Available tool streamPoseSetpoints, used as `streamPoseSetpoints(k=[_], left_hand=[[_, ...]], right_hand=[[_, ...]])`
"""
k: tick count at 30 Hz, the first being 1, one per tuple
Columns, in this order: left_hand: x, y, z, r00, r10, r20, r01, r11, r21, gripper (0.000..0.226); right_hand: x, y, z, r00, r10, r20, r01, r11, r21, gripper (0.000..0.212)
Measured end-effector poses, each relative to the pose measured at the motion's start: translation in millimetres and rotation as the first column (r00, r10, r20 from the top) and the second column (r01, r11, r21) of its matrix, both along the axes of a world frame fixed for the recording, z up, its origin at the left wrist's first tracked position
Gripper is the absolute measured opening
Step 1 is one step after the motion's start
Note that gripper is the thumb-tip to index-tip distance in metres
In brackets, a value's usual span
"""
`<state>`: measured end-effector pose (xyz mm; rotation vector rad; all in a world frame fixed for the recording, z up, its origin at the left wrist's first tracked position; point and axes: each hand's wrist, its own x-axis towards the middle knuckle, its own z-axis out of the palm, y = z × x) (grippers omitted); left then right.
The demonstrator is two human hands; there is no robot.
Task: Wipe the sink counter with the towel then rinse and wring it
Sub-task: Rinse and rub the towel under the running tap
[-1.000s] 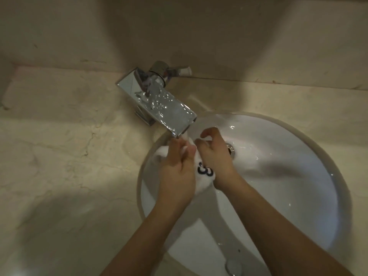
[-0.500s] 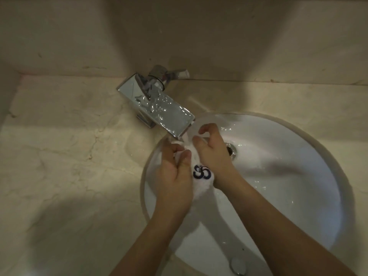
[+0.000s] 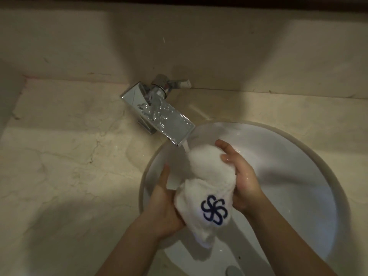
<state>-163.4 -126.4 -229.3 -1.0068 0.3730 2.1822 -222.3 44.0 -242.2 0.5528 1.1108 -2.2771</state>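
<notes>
**Rinsing the towel under the faucet**

Head view: the white towel (image 3: 207, 188), bunched up with a dark blue looped emblem (image 3: 214, 211) facing up, was held over the sink (image 3: 298, 136), just in front of and below the faucet (image 3: 159, 114). A thin stream of water (image 3: 186, 146) fell from the faucet's lip onto the towel's upper end. The right hand (image 3: 241, 180), on the side of the towel away from the faucet, had its grip closed over that upper bulge, fingers curled across the top. The left hand (image 3: 165, 208), on the faucet's side, cupped the lower part from beneath. Its grip was closed on the cloth, with one digit stretched up toward the faucet.

The step looked like the rinse, with wringing not yet begun. Only the upper end sat in the stream, so the emblem end probably wanted feeding up under the faucet in turn. Squeezing and loosening both grips would help flush the folds through. Keeping the bundle low under the faucet should spare the bench (image 3: 69, 166) beside it from splashes.
</notes>
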Motion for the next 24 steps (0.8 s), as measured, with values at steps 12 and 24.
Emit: streamPoseSetpoints(k=[12,24], left_hand=[[-9,4,-11,0.904,-0.022,-0.426,-0.214,0.840,-0.499,0.062],[-29,9,-2,0.959,-0.044,-0.281,-0.176,0.684,-0.708,0.057]], right_hand=[[-14,41,24,0.829,0.515,0.217,-0.558,0.744,0.367,0.061],[3,7,12,0.987,0.140,0.084,-0.160,0.923,0.349,0.035]])
